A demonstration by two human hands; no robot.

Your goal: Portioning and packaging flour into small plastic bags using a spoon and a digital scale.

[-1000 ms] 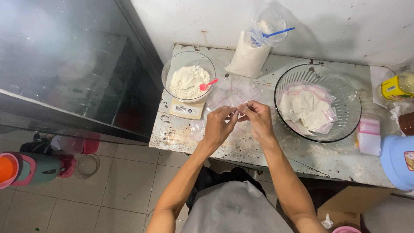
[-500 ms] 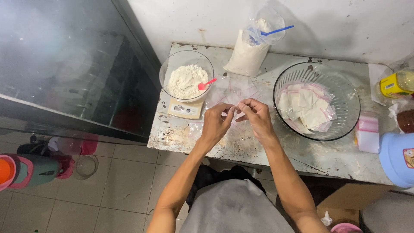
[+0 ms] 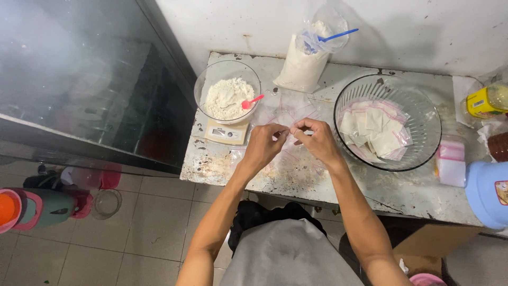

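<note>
Head view: both hands, left (image 3: 263,144) and right (image 3: 315,139), meet fingertip-to-fingertip, pinching a small clear bag (image 3: 286,132).

The flour (image 3: 228,98) is white, in a clear glass bowl (image 3: 203,85) with a pink spoon (image 3: 252,100). The scale (image 3: 226,133) is cream. The flour bag (image 3: 301,66) is clear over white, its scoop (image 3: 338,36) blue. The big bowl (image 3: 423,106) is clear, holding white packets (image 3: 373,132) edged pink. The table (image 3: 402,185) is off-white, blotched brown. The bottle (image 3: 484,101) is yellow, perhaps green-capped. The jug (image 3: 489,193) is pale blue.
</note>
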